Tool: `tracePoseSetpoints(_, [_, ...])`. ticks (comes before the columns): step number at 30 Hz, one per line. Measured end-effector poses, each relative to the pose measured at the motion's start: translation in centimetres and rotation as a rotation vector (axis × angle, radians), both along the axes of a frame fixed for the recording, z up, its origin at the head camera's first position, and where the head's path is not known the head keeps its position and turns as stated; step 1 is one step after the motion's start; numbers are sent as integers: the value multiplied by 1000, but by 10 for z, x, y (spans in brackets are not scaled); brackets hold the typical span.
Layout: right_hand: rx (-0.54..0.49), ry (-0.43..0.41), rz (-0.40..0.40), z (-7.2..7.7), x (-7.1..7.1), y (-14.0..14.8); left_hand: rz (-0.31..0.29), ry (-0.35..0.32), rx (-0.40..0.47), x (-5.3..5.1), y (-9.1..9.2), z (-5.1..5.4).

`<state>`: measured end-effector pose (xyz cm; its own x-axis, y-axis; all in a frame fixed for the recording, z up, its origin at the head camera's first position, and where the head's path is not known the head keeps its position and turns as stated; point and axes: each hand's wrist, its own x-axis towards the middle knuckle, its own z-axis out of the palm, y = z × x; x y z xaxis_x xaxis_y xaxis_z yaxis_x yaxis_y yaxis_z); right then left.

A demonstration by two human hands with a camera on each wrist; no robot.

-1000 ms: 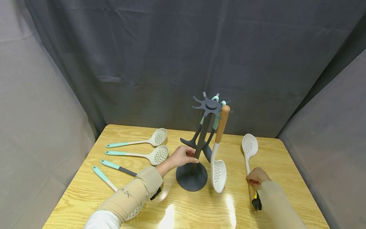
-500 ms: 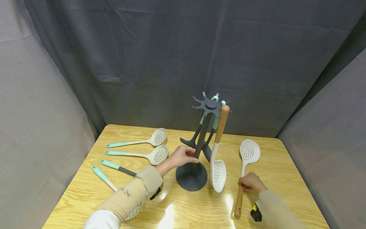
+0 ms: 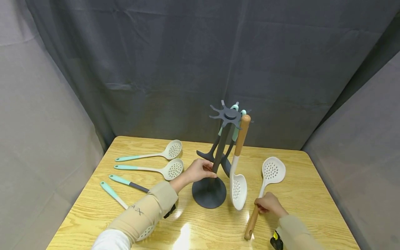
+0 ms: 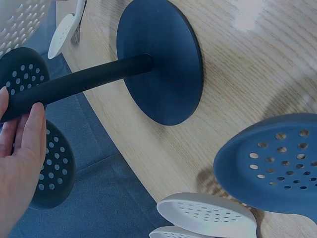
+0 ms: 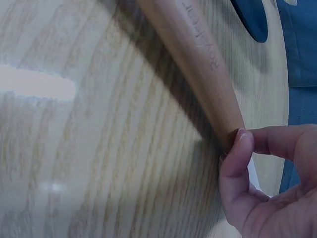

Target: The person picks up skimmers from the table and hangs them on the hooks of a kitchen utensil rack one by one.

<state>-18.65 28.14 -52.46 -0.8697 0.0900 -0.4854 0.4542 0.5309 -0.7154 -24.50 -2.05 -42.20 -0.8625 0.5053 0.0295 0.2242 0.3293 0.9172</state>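
My left hand (image 3: 197, 171) grips the pole of a dark utensil stand (image 3: 208, 198) low down, above its round base. In the left wrist view, fingers and thumb lie round the pole (image 4: 84, 82). From the stand's hooks hang two dark utensils with mint handles and a white slotted ladle (image 3: 239, 194) with a wooden handle. To the right, my right hand (image 3: 270, 204) pinches a white skimmer (image 3: 273, 170) where its wooden handle meets the white neck. The right wrist view shows thumb and finger at the end of that wooden handle (image 5: 198, 54). The skimmer's head points away from me.
On the left lie two white skimmers (image 3: 173, 149) with mint handles. Nearer, a dark utensil with a mint handle (image 3: 120, 179) and another pale one (image 3: 109, 190) run partly under my left sleeve. Grey curtains (image 3: 175, 69) enclose the table (image 3: 300, 187).
My right hand has moved left and slightly nearer with the skimmer, whose handle end has swung left toward the middle. The left hand and the stand have stayed in place.
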Motion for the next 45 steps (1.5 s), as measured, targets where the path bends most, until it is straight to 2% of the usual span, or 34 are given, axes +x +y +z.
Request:
tracePoseSetpoints(4, [10, 14, -11, -3, 0, 0, 10, -8, -13, -10, 1, -20])
tracePoseSetpoints(7, [42, 40, 15, -6, 0, 1, -1, -20, 0, -13, 1, -25])
tracePoseSetpoints(8, [65, 56, 33, -7, 0, 1, -6, -25, -2, -12, 1, -23])
tracePoseSetpoints(14, [333, 165, 213, -7, 1, 3, -25, -29, -6, 2, -2, 11])
tracePoseSetpoints(15, [371, 166, 232, -5, 1, 4, -26, -28, -3, 2, -2, 10])
tracePoseSetpoints(20, [493, 191, 315, 3, 3, 8, -13, -19, -3, -11, 1, -20])
tracePoseSetpoints(21, [520, 219, 327, 4, 3, 9, -9, -18, -7, -13, 1, -25])
tracePoseSetpoints(23, [563, 317, 357, 3, 5, 11, -3, -17, -15, -14, 1, -27])
tracePoseSetpoints(26, [609, 537, 477, -2, 6, 14, -7, -17, -14, -15, 1, -28])
tracePoseSetpoints(30, [566, 863, 749, -11, 5, 18, -8, -16, -19, -16, 0, -27])
tracePoseSetpoints(33, [484, 1002, 899, -17, 4, 21, -7, -20, -31, -16, 1, -27])
tracePoseSetpoints(35, [429, 1045, 956, -18, 4, 22, -7, -21, -30, -16, 1, -27])
tracePoseSetpoints(38, [382, 1076, 999, -20, 5, 23, -6, -27, -33, -16, 1, -27])
tracePoseSetpoints(45, [357, 1103, 1014, -22, 5, 25, -3, -20, -23, -15, 1, -27])
